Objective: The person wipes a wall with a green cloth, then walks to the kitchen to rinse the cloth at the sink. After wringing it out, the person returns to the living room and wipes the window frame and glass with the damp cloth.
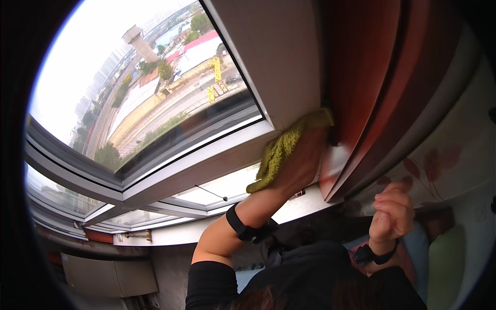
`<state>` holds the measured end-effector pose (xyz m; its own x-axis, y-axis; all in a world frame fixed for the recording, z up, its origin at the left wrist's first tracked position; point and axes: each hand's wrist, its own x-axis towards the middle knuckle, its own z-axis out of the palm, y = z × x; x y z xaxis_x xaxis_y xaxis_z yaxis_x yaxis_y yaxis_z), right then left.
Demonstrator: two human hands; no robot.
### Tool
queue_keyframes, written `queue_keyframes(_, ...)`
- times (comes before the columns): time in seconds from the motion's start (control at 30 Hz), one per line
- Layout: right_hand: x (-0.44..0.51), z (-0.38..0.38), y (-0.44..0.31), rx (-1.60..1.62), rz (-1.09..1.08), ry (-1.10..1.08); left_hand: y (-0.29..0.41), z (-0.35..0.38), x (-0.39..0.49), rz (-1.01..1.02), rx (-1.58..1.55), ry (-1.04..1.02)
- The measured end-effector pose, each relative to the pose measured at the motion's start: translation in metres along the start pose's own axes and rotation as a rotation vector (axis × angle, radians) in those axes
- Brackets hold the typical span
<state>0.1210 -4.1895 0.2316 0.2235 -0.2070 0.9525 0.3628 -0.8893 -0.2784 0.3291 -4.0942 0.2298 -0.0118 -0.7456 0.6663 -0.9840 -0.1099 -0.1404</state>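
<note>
My left hand (304, 161) grips a fuzzy yellow-green cloth (281, 153). The cloth lies against the lower end of a pale window-frame post (288, 66), where it meets reddish-brown wooden trim (358, 77). Part of the cloth is hidden under my palm and fingers. To the right, my right hand (391, 213) is raised in front of a wall with a leaf pattern (430, 166). Its fingers are curled in, with nothing visible in them. Both arms wear black straps with small devices.
A large window pane (162, 89) fills the upper left, above lower panes and a thin stay rod (211, 192). Below runs a white sill (298, 209) with a brass-coloured fitting (139, 235). A beige cabinet (110, 275) stands lower left, and a green padded surface (445, 263) lower right.
</note>
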Motion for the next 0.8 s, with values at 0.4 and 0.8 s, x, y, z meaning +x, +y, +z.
queue_keyframes(0.4,-0.002,0.086,-0.021,-0.024,0.291,0.012,0.013,-0.026,-0.033,-0.178,-0.348,0.245)
queue_keyframes(0.8,-0.004,0.159,0.0,-0.117,0.446,0.213,-0.007,-0.054,-0.035,-0.129,-0.68,0.18)
